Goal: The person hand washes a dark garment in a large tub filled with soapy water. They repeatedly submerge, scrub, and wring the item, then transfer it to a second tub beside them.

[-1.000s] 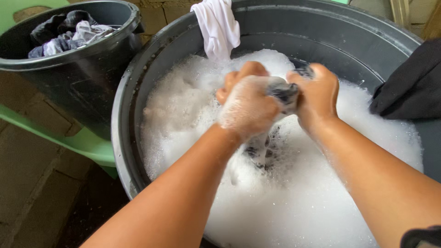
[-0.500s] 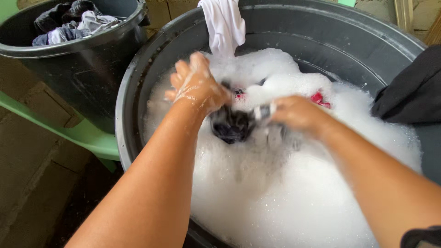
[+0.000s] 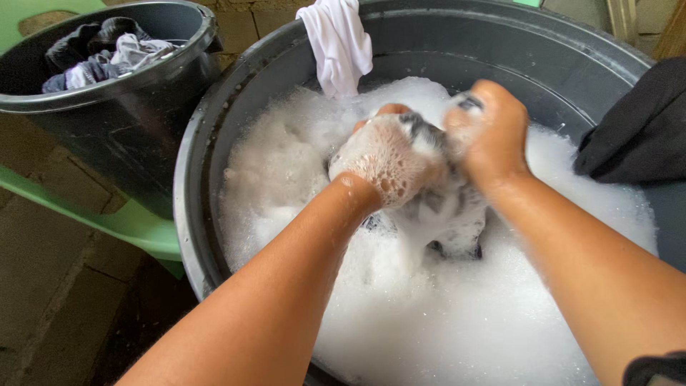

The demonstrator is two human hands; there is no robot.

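- Garment (image 3: 446, 211): a dark, soaked cloth, bunched between both hands above the middle of the tub; its lower folds hang from the grip down into the foam, partly hidden by lather.
- Left hand (image 3: 389, 161): clenched around the garment's near bunch, knuckles up, coated in suds to the wrist.
- Right hand (image 3: 493, 132): clenched around the garment's far bunch, pressed against the left hand; a dark fold shows at the top of the fist, slightly blurred.
- Foam (image 3: 443, 314): thick white lather filling the tub all round and below the grip; the water beneath it cannot be seen.
- Tub (image 3: 189, 186): large, round, dark grey; its rim curves to the left of the grip and behind it.
- White cloth (image 3: 337, 44): draped over the tub's far rim, beyond the left hand, its lower end touching the foam.
- Black cloth (image 3: 639, 129): lying over the tub's rim to the right of the right hand.
- Bucket (image 3: 121, 121): dark, standing well to the left of the grip, just beside the tub, holding crumpled dark and pale clothes (image 3: 107, 53).
- Green chair (image 3: 125, 221): plastic, under the bucket, left of the tub.
- Floor (image 3: 43, 286): brownish paving, below and left of the tub.
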